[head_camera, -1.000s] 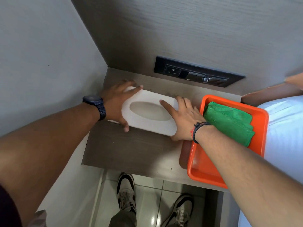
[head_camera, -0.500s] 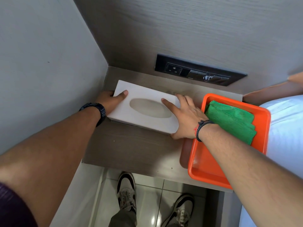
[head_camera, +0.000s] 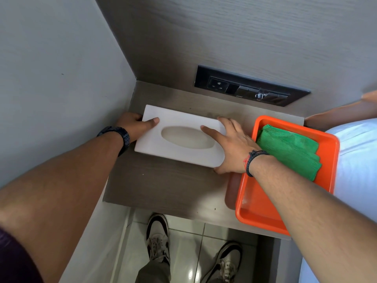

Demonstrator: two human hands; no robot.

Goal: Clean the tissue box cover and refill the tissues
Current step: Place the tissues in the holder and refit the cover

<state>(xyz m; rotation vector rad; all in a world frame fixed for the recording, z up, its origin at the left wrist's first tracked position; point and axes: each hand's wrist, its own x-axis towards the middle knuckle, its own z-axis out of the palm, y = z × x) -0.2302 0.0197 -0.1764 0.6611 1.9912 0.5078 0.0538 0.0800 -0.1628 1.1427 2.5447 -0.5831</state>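
A white tissue box cover [head_camera: 173,123] with an oval opening lies flat on the wooden bedside shelf [head_camera: 163,184]. No tissue shows in the opening. My left hand [head_camera: 135,124] grips its left end, thumb on top and fingers hidden behind the end. My right hand [head_camera: 230,146] clasps its right end, with the index finger lying beside the opening and the thumb at the front corner. A folded green cloth [head_camera: 289,148] rests in an orange tray [head_camera: 255,209] just right of the box.
A black socket and switch panel [head_camera: 251,86] is set in the wooden back wall. A grey wall closes the left side. A bed with a white sheet [head_camera: 357,160] lies at the right. My shoes stand on the tiled floor [head_camera: 183,242] below the shelf edge.
My left hand slid from lying over the box's left top to gripping its left end. The box shifted slightly toward the back left corner. My right hand stayed on the right end.
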